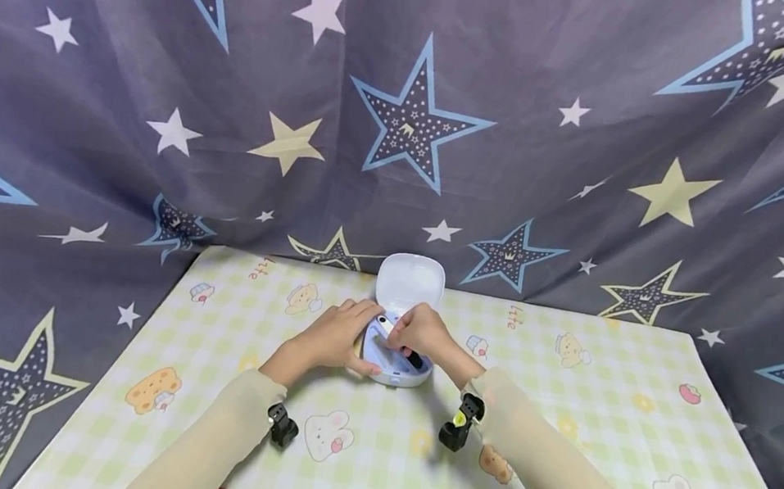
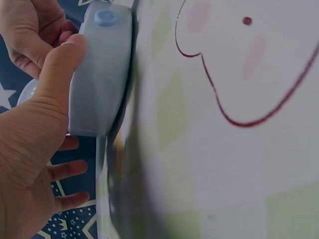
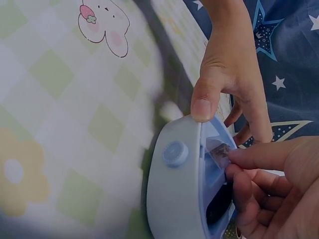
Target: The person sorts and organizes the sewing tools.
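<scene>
A pale blue-and-white case stands on the table with its hinged lid raised at the back. My left hand holds the case's left side, its thumb on the front rim and its other fingers toward the back. Over the open case, my right hand pinches a small clear plastic piece between thumb and forefinger. A slim item with a black end lies in the case, partly hidden by the right hand. In the left wrist view, a round button sits on the case's front.
The table's checked cloth has printed cartoon animals and fruit. Directly behind the table hangs a dark star-patterned curtain. Each wrist bears a black strapped camera.
</scene>
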`<state>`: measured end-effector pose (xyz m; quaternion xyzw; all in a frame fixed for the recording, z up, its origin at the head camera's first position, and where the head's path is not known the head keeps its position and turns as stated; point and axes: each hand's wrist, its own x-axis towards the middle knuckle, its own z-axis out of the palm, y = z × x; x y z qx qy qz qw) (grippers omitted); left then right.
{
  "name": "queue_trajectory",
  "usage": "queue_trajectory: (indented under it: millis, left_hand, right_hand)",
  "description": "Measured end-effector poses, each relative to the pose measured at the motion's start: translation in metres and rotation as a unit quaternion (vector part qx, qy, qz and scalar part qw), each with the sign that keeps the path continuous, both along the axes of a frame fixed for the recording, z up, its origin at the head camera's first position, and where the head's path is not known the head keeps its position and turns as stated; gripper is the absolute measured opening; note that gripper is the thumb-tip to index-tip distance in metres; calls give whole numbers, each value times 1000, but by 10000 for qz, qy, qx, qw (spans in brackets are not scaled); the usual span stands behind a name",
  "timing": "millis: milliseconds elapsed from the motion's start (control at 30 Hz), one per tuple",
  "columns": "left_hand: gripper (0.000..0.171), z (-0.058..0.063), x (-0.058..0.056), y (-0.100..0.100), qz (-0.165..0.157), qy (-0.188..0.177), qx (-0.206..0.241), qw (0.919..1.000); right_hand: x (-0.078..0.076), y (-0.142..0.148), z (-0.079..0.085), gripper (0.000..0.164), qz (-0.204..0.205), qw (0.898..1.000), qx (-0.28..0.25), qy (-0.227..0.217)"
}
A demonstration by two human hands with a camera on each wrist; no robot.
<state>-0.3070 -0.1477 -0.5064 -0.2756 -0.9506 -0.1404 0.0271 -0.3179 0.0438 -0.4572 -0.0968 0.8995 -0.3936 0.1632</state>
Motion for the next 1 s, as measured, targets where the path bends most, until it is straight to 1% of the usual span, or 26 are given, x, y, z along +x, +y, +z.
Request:
queue_trajectory:
  millis: [100,133,233,300,333,367,400,433,467,500,533,567,600,633,667,700,767,800,833,867,933,967,1000]
  left_hand:
    - [109,-1,0,-1,0,-119,-51,9999]
    - [110,-1,0,-1,2,-154,-35,9999]
    - [107,0,-1,-3,34,-275,217,9994]
    - [100,3,-3,-5,139,-422,641,9970]
    - [94,5,-4,-5,230,-511,928,9941]
    - [87,8,-5,-6,344,-618,1304,9889]
    - [80,12,-7,-7,507,-753,1679,9816]
    - [73,16,-9,-7,710,-984,2146,9691]
    - [66,22,-12,-7,901,-1276,2652,9515]
    - [61,27,-14,-7,1109,-1597,3101,9306]
    - [57,32,-17,-7,1274,-1989,3513,9060]
    - [56,37,-21,-7,1445,-2435,3849,8785]
    - [57,41,-24,-8,1642,-2904,4111,8483]
    - [60,46,-27,-8,1785,-3393,4306,8171]
    - [64,49,-30,-9,1880,-3845,4393,7898]
    - [70,52,-33,-10,1982,-4239,4440,7642]
    - [80,56,-38,-11,2118,-4840,4490,7206]
    - [85,57,-41,-11,2175,-5040,4521,7031]
    - [88,58,-43,-11,2197,-5195,4543,6895]
    - [90,58,-45,-10,2231,-5286,4575,6793]
    - [93,59,-49,-9,2280,-5378,4609,6681]
    - [94,59,-50,-9,2317,-5407,4614,6641]
    - [94,59,-52,-8,2340,-5427,4603,6625]
  right_hand:
    - [1,1,2,11,34,9999,-119,-106]
    - [0,2,3,12,48,9995,-245,-182]
    - [-1,8,13,20,-57,9955,-754,-574]
    - [-4,16,23,23,-269,9888,-1155,-911]
    - [-6,21,29,26,-407,9843,-1344,-1073]
    - [-10,27,34,30,-551,9792,-1522,-1221]
    - [-13,34,39,35,-689,9733,-1707,-1370]
    - [-17,42,45,40,-815,9658,-1909,-1551]
    - [-22,49,50,43,-927,9579,-2111,-1713]
    - [-27,57,54,46,-1038,9485,-2320,-1892]
    - [-32,64,56,49,-1128,9382,-2528,-2078]
    - [-37,71,59,50,-1214,9269,-2714,-2288]
    - [-42,76,60,51,-1311,9155,-2873,-2494]
    - [-46,81,61,52,-1392,9044,-3002,-2694]
    - [-50,85,61,53,-1460,8932,-3118,-2894]
    - [-54,87,59,55,-1496,8832,-3209,-3075]
    - [-59,92,56,60,-1474,8658,-3345,-3417]
    - [-62,93,53,64,-1432,8584,-3398,-3566]
    - [-63,94,50,67,-1354,8529,-3431,-3696]
    - [-65,95,48,71,-1260,8485,-3456,-3803]
    - [-67,96,43,74,-1101,8448,-3454,-3936]
    - [-68,96,40,76,-1054,8436,-3442,-3984]
    - [-68,96,38,77,-1009,8436,-3420,-4014]
